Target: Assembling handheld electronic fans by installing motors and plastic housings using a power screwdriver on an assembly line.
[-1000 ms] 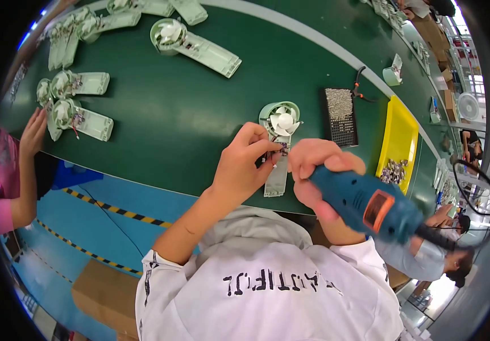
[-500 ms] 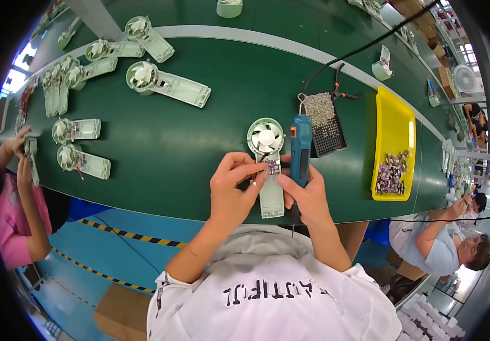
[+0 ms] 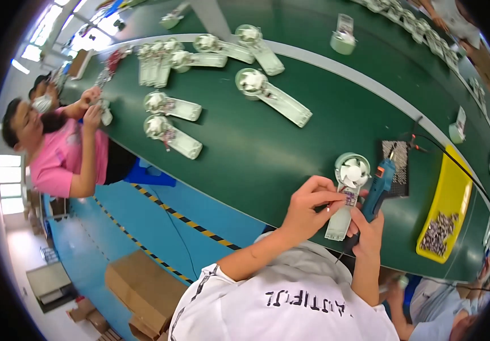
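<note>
A pale green handheld fan body [image 3: 339, 223] with a round white-bladed head [image 3: 352, 170] lies at the table's near edge. A small purple circuit board [image 3: 349, 198] sits in its handle shell, just below the head. My left hand [image 3: 312, 209] is closed, thumb and fingertips pinching at the board's left edge. My right hand [image 3: 368, 232] is wrapped round a blue electric screwdriver [image 3: 379, 190], its bit pointing away from me. Fingers of that hand also reach the right side of the fan body.
A black screw tray [image 3: 402, 179] stands beyond the screwdriver, with a yellow tray [image 3: 449, 193] of small circuit boards right of it. Several open fan bodies [image 3: 282, 105] lie to the left and far left. A person in pink [image 3: 66, 153] works at the left; another sits at lower right.
The view has swung to the left, so the table and my hands now appear farther right and tilted. My grip on the screwdriver and the pinch at the board look the same.
</note>
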Available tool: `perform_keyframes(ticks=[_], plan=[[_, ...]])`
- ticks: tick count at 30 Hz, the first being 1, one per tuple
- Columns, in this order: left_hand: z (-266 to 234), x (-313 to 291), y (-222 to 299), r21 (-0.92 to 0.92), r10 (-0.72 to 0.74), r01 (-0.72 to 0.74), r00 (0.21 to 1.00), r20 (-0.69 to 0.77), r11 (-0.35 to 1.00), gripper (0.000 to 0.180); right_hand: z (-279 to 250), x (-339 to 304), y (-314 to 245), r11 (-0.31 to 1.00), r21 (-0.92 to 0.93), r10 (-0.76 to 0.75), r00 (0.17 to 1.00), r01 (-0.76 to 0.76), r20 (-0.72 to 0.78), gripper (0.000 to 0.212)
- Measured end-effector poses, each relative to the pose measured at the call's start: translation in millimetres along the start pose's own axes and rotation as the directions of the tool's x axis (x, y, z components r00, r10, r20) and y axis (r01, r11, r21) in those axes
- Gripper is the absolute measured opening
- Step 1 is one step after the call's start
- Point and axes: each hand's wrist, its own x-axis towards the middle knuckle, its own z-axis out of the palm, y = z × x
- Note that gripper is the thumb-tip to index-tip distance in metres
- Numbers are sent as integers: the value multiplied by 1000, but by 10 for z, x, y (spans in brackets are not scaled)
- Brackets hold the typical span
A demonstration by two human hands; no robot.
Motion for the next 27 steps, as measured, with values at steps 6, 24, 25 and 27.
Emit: perform_keyframes(ticks=[6,24,25,27], plan=[[-150,-59,90,-32,-29,27,998,-62,999,16,113,40,20,998,53,-25,995,20,95,46],[-4270,236,600,350,126,102,811,-572,931,15,-532,-153,-55,982,-5,-187,970,189,-154,38],[-4501,297,537,342,96,143,798,-595,929,16,-575,-163,-51,981,14,-187,968,192,-164,38],[-4872,394,291,171,-58,185,824,-563,968,19,-614,-217,-45,977,45,-195,955,210,-223,39]])
